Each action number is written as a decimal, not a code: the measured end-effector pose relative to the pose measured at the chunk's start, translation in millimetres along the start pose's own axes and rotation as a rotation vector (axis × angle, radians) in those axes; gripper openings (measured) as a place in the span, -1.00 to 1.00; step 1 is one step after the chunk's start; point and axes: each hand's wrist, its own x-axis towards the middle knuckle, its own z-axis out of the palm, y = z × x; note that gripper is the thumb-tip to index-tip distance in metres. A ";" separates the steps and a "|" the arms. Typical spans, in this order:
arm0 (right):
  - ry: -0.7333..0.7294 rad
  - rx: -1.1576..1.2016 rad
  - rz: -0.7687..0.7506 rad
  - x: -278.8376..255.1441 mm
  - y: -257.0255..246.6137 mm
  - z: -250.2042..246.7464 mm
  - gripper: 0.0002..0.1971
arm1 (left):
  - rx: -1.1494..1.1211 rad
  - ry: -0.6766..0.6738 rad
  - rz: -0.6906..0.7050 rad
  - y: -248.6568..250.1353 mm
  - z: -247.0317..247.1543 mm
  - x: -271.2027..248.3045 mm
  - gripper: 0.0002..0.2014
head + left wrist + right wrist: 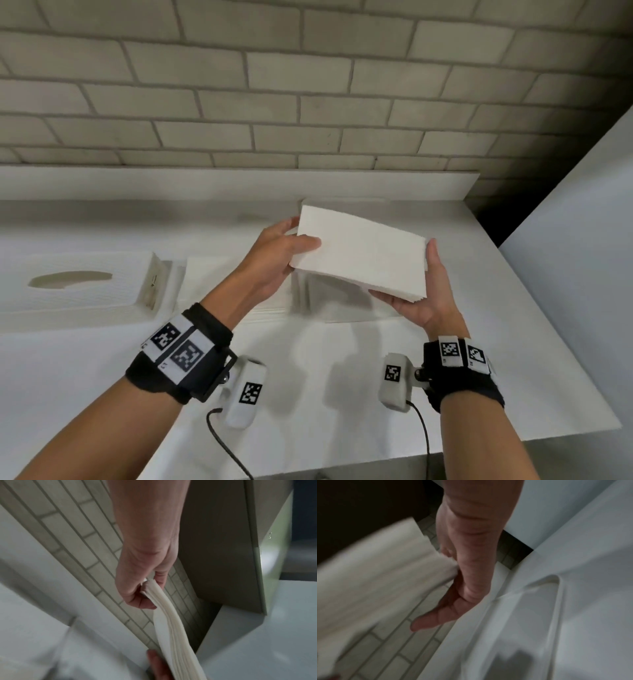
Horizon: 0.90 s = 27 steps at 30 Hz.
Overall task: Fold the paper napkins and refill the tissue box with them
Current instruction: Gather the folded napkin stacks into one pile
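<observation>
A thick stack of folded white napkins (359, 257) hangs tilted above the white table (308, 377), held between both hands. My left hand (284, 253) grips its left end, thumb on top and fingers behind; in the left wrist view this hand (142, 588) pinches the end of the stack (171, 628). My right hand (421, 301) holds the right end, thumb up against the side and fingers underneath. The right wrist view shows that hand (464, 588) against the blurred stack (376, 581). The white tissue box (75, 291) lies at the left, its right end flap (157, 284) open.
More flat white napkins (270, 294) lie on the table under the lifted stack. A brick wall (308, 102) runs along the back. A white panel (575, 257) stands at the right, with a dark gap behind it. The table's front edge (479, 445) is near my right wrist.
</observation>
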 end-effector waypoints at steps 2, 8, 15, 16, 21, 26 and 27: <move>-0.087 -0.151 0.036 -11.3 5.3 21.6 -0.34 | 0.014 0.076 -0.030 -7.8 -30.7 -12.9 -0.61; -0.194 -0.457 0.017 -24.2 61.2 88.7 -0.75 | -0.174 0.147 -0.192 -23.4 -118.0 -58.4 -0.84; -0.187 -0.532 0.122 -29.4 135.3 122.6 -0.70 | -0.106 0.202 -0.324 -50.1 -193.8 -90.7 -0.86; -0.192 -0.554 0.151 -29.3 144.8 121.9 -0.69 | -0.068 0.212 -0.336 -57.0 -198.9 -93.3 -0.85; -0.115 -0.719 0.120 -25.2 184.8 112.7 -0.68 | 0.174 0.275 -0.310 -100.6 -208.9 -94.6 -0.51; -0.041 -0.705 -0.063 -24.4 197.5 103.3 -0.63 | 0.261 0.344 -0.030 -121.0 -204.1 -101.9 -0.63; -0.049 -0.714 -0.087 -26.1 198.5 102.6 -0.61 | 0.266 0.338 0.020 -124.3 -204.2 -104.4 -0.63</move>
